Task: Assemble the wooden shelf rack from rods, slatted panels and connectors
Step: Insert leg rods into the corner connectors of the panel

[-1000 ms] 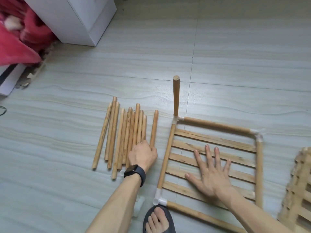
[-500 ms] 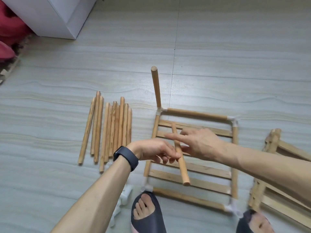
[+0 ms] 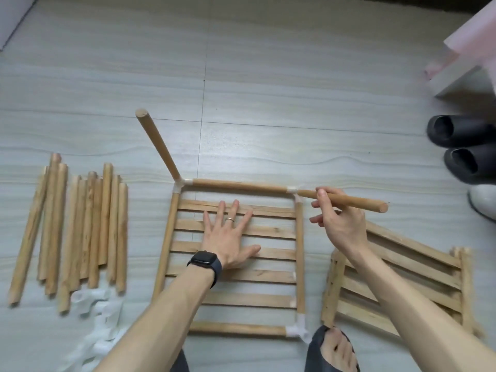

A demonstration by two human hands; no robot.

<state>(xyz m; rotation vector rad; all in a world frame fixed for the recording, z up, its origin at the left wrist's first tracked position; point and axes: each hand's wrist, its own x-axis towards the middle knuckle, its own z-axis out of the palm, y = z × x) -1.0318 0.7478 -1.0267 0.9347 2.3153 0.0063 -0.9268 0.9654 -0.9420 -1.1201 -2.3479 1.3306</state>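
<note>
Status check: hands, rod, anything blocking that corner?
Left hand flat on slatted panel. Right hand grips rod, tip at far-right connector, seating unclear. Nothing blocks that corner.

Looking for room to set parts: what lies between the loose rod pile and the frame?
Head view: bare floor separates the loose rod pile from the frame; the white connectors lie at the pile's near end.
</note>
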